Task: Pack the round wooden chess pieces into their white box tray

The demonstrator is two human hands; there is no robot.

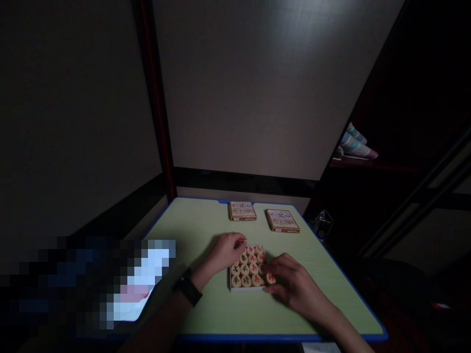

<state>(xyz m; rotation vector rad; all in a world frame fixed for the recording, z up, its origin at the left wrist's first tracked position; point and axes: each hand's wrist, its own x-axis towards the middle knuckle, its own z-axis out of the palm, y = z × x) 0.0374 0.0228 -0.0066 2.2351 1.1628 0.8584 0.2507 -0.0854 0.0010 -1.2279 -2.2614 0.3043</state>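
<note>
A shallow white box [231,284] on the table holds rows of round wooden Chinese chess pieces [246,281], the left ones marked in black and the right ones in red. My left hand [227,249], with a dark watch on its wrist, is at the box's far left corner. Its fingers are curled together, and what they grip is hidden. At the near right corner, my right hand [294,284] pinches a red-marked Chinese chess piece [271,278] between thumb and fingers. That hand covers part of the box's right edge.
Two flat printed boxes [242,211] [282,220] lie near the far edge of the green, blue-rimmed table [206,314]. Left of the table is a blurred-out bright area [147,274]. A wall panel stands behind, and striped fabric items [355,142] rest on a shelf at right.
</note>
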